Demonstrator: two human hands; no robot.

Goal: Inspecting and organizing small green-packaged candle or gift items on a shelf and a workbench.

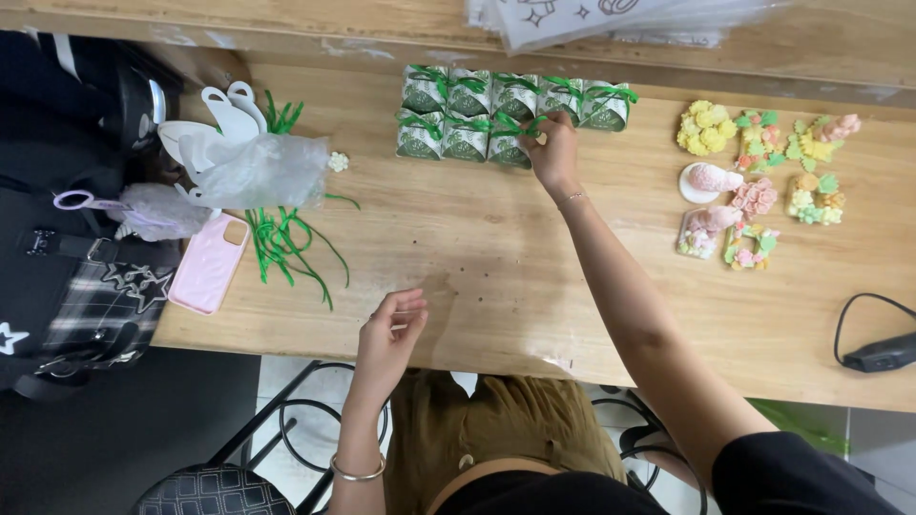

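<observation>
Head view: right hand (551,148) reaches to the far side of the wooden table (496,248), fingers pinched on a green-ribboned gift box (512,143) in the near row of boxes. Left hand (393,329) hovers at the near edge, fingers loosely curled, holding nothing. Green ribbon strips (281,243) lie left, beside a pink phone (210,262).
</observation>
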